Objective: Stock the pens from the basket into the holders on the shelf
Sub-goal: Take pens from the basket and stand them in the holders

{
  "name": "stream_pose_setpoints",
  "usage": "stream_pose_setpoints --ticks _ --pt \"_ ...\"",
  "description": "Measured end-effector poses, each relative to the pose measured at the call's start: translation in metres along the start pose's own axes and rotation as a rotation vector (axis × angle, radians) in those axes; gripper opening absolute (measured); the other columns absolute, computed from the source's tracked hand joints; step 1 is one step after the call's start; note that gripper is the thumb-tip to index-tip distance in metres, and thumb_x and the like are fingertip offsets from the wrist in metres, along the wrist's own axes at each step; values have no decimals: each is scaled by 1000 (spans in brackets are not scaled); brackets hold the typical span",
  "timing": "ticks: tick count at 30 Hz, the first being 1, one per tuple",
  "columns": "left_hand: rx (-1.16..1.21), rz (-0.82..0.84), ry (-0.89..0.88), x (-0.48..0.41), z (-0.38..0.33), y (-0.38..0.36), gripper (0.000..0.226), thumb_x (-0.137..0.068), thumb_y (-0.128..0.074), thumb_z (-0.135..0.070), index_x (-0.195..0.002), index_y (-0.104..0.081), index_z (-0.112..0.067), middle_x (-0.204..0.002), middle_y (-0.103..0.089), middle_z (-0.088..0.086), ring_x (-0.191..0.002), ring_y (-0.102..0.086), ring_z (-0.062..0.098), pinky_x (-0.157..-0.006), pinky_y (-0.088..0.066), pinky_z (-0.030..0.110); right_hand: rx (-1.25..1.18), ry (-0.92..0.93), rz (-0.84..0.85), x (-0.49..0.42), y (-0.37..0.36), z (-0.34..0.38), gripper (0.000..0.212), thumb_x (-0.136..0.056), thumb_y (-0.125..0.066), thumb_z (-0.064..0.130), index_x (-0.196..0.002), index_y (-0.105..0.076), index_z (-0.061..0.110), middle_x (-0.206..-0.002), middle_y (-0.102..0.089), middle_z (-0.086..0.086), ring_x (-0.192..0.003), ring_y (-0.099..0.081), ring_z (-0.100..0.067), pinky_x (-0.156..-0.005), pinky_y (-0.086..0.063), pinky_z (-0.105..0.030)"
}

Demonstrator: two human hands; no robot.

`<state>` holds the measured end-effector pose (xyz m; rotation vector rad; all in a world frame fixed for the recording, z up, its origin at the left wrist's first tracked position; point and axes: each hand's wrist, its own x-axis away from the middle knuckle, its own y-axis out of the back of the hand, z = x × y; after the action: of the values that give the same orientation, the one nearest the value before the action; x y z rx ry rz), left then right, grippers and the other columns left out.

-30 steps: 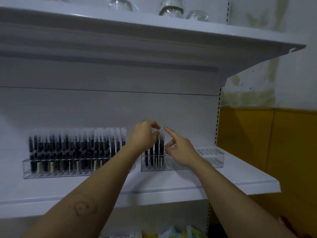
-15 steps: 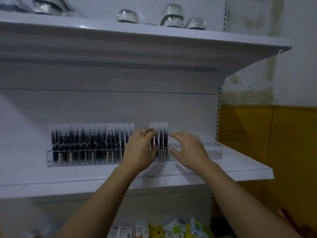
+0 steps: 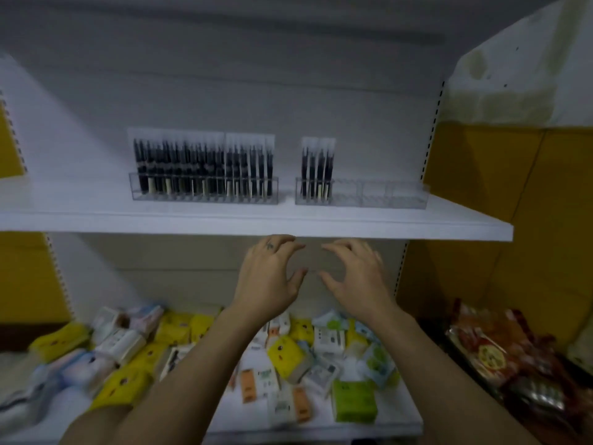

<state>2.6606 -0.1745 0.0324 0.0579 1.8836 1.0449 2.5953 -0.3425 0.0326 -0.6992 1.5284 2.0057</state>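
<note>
Both hands hang below the front edge of the white shelf [image 3: 256, 216], fingers spread and curled, each grip wide open and empty; the left hand [image 3: 269, 277] sits at nine o'clock of the right hand [image 3: 356, 277], near but apart; at twelve o'clock above them stand two clear holders; the left holder [image 3: 203, 191] is packed with dark pens [image 3: 202, 165]; the right holder [image 3: 378, 197] carries a few pens [image 3: 317, 168] at its left end; the basket is not visible; assorted packets [image 3: 282, 351] lie at six o'clock.

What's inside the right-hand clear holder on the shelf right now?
The right holder has a small cluster of black pens standing at its left end. The remaining slots look empty through the clear walls. Exact pen count is too blurred to tell.
</note>
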Motion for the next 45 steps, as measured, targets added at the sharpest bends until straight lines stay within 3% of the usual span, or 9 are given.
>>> stream_pose_setpoints --ticks 8,14,18,26,29,35,39,43,45 --pt "11 270 169 93 21 -66 54 -90 -54 -51 -137 -48 -26 -149 -39 -3 -134 -38 19 -107 -31 33 -6 -133 363 81 -75 -15 53 -89 -61 44 -138 -47 27 -137 -47 3 -127 -41 -20 -106 -32 -34" --pt "13 470 248 154 40 -119 61 -88 -55 -51 -141 -45 -22 -150 -39 1 -138 -33 22 -113 -25 35 -50 -210 579 136 -136 -29 56 -87 -63 42 -139 -46 28 -140 -46 5 -129 -40 -19 -105 -30 -31" --pt "59 562 334 199 56 -149 61 -88 -58 -48 -140 -46 -19 -148 -43 2 -138 -34 21 -113 -21 32 -88 -282 689 172 -173 -37 57 -86 -65 40 -138 -49 26 -138 -49 3 -126 -44 -22 -103 -36 -32" --pt "238 833 693 275 66 -188 63 -88 -62 -39 -143 -40 -20 -145 -45 5 -130 -43 25 -105 -40 35 -219 -491 916 235 -220 -41 55 -85 -70 32 -135 -53 17 -137 -53 -5 -126 -49 -24 -102 -43 -36" --pt "237 952 818 296 76 -197 66 -87 -63 -43 -144 -39 -21 -148 -41 6 -133 -42 26 -107 -40 38 -248 -528 1016 253 -231 -41 51 -85 -69 29 -132 -55 14 -133 -57 -5 -122 -53 -25 -99 -46 -36" --pt "316 989 910 312 86 -218 50 -89 -61 -36 -134 -49 -20 -126 -59 8 -107 -58 25 -91 -52 39 -280 -563 1112 276 -254 -42 39 -84 -67 26 -121 -63 19 -113 -66 -3 -104 -62 -21 -79 -48 -27" --pt "375 994 973 327 87 -234 41 -92 -57 -30 -130 -51 -16 -127 -58 9 -103 -60 24 -86 -51 32 -366 -639 1205 293 -269 -51 42 -86 -65 16 -127 -59 12 -124 -63 -7 -110 -60 -24 -91 -51 -37" --pt "358 1094 980 355 90 -252 20 -96 -52 -28 -109 -59 -14 -102 -65 6 -93 -63 22 -78 -50 31 -321 -677 1312 306 -286 -67 17 -87 -60 14 -103 -65 13 -95 -65 -9 -91 -65 -30 -80 -56 -47" --pt "338 1150 1007 370 94 -261 18 -95 -52 -27 -102 -61 -14 -98 -67 7 -91 -63 21 -75 -49 29 -309 -682 1350 309 -292 -70 23 -89 -59 12 -111 -63 7 -92 -63 -14 -89 -65 -35 -78 -56 -48"
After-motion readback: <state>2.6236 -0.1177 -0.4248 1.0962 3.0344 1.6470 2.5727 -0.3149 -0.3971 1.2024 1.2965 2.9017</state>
